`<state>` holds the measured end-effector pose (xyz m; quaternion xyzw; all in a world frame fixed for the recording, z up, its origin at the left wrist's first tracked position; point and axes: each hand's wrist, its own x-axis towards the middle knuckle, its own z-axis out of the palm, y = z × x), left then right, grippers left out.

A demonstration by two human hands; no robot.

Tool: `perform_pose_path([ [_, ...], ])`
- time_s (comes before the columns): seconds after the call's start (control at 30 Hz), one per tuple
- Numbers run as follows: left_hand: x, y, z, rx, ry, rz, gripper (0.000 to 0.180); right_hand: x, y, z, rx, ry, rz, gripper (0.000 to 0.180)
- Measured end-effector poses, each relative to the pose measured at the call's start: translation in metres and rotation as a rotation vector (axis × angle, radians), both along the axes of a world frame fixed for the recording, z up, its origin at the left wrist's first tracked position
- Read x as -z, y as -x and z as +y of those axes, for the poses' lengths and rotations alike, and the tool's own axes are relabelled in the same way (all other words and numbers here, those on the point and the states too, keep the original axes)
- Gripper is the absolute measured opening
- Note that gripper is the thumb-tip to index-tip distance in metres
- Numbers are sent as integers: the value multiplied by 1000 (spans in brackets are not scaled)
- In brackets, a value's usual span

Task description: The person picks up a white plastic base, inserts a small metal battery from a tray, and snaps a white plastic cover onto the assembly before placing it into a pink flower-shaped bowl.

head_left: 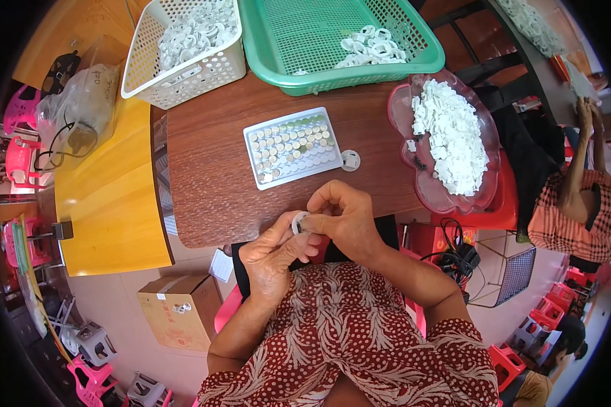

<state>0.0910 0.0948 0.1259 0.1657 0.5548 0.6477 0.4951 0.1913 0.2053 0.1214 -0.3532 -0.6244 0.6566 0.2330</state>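
Just past the table's near edge, my left hand [271, 261] is closed round a small white plastic ring [297, 222]. My right hand [346, 220] meets it there, thumb and fingers pinched at the ring's inner side; whatever tiny piece they hold is hidden. Beyond my hands lies a white tray [304, 169] with rows of round silvery button cells [278, 144], its near right pockets bare. Beside the tray's right edge rests a round white plastic part [350, 160]. At the right, a pink translucent petal-shaped bowl [404, 112] holds a heap of small white plastic pieces [451, 139].
A white perforated basket [197, 85] full of clear-white parts stands at the far left of the brown table [204, 183]. Next to it, a green basket [285, 47] holds white rings [373, 47]. A yellow table [108, 210] adjoins left; a cardboard box [176, 319] sits below. Another person [570, 210] sits right.
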Motion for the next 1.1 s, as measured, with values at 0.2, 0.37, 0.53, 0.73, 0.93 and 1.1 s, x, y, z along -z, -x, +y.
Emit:
perform_pose_path([
  [0.2,2,8,3,18,-32,-156,33,-2,0,-5,23,91,44,14],
  [0.37,4,4,2,-8,-39,-45,33,-3,1,-5,-11,54,-26,14],
  [0.53,9,5,3,-14,-30,-35,34,3,4,-12,79,106,71,10],
  [0.73,12,-2,6,-111,-15,8,31,0,1,-18,93,245,213,7],
  [0.93,16,-1,3,-107,-63,15,34,8,1,-23,119,164,187,9],
  [1.1,14,-2,4,-162,-35,-3,31,19,0,-26,127,91,165,10],
])
